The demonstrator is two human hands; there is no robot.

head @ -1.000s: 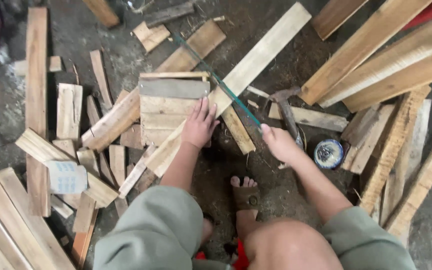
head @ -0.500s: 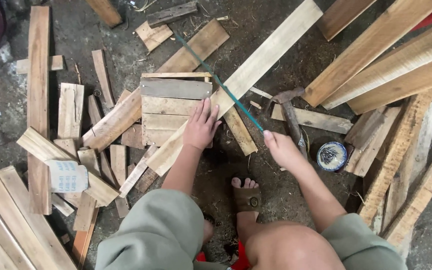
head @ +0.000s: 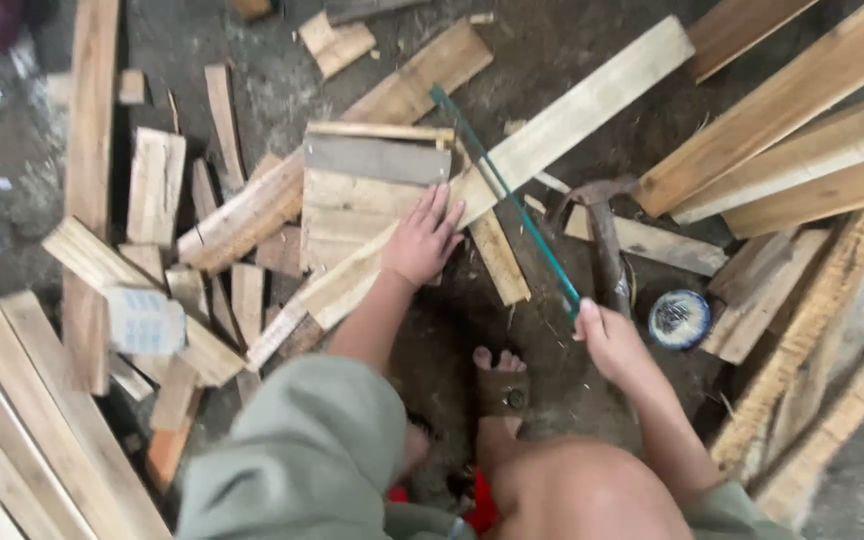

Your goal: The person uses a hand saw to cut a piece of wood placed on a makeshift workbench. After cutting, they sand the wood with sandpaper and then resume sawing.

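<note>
Far left of the floor: long planks are lying stacked toward the near-left corner, w/ a tall plank running along the left edge; short offcuts are scattering between them, and a small pale box is sitting on top of the scraps.

Centre-left: a small slatted panel is lying on the floor, grey slat at its far side; a long pale board is running diagonally under/beside it, from near-left up to far-right. Left hand is pressing flat on that board, fingers spread, palm down, right at the panel's near-right corner; no curl around anything, just weight bearing down.

Centre: a thin green saw blade is slanting across the board, its long axis going from the far-left tip near the panel's top corner down to the near-right; it's crossing the board just right of the left hand's fingertips, so blade and fingers are close but apart. Right hand is closed round the blade's near end, grip fully wrapped; handle itself hidden in the fist, can't tell its shape. So the blade is reaching away from the right hand toward far-left, w/ the left hand the nearer one to the crossing point.

A bare foot is planting on the floor between the arms.

Right of the blade: a hammer is lying head far, handle near; a round tin is sitting just beside it; more long boards are piling toward the far-right corner and right edge.
</note>
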